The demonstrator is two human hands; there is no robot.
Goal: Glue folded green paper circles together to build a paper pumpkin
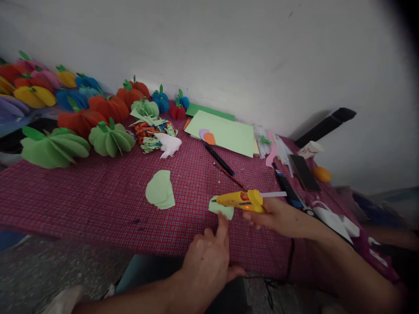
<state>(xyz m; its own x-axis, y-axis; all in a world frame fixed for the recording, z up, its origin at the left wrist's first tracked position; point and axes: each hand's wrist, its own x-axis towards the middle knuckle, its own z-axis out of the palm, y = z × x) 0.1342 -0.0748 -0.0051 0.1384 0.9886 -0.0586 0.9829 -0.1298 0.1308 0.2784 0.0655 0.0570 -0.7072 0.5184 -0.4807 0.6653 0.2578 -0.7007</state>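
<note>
Lying beyond glue gun (240,199): black pen (220,159), paper sheets (229,133).

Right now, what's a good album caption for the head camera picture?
The left hand touches a pale green paper piece while the right hand points a yellow glue gun at it.

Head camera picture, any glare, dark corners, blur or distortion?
Head view: the upper right corner goes black; the gray wall shows a faint bright patch behind an orange paper pumpkin; the right forearm blurs toward the lower right; the plaid tablecloth seems stretched toward the sides; an orange light glows on the yellow glue gun.
</note>
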